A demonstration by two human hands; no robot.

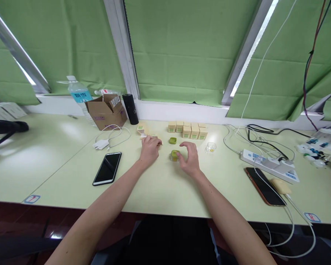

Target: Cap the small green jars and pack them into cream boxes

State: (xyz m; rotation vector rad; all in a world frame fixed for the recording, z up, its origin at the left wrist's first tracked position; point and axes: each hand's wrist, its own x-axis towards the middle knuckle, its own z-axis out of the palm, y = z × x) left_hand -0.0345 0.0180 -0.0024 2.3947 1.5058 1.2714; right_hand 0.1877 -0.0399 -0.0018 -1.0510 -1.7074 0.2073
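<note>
My right hand (189,158) curls around a small clear jar with green contents (175,155) standing on the pale green table (160,187); the fingers touch its right side. My left hand (149,148) rests on the table over a flat unfolded cream carton (154,138), its fingers bent onto it. A green lid (173,140) lies just beyond the jar. A small cream box (141,129) stands behind my left hand. Several cream boxes with green labels (188,130) stand in rows at the back. An empty clear jar (210,147) sits to the right.
A black phone (107,168) lies at the left, with a white charger and cable (101,144) behind it. A cardboard box (106,111), water bottle (78,94) and black flask (130,108) stand by the window. At the right are a power strip (267,164), cables and a second phone (265,186).
</note>
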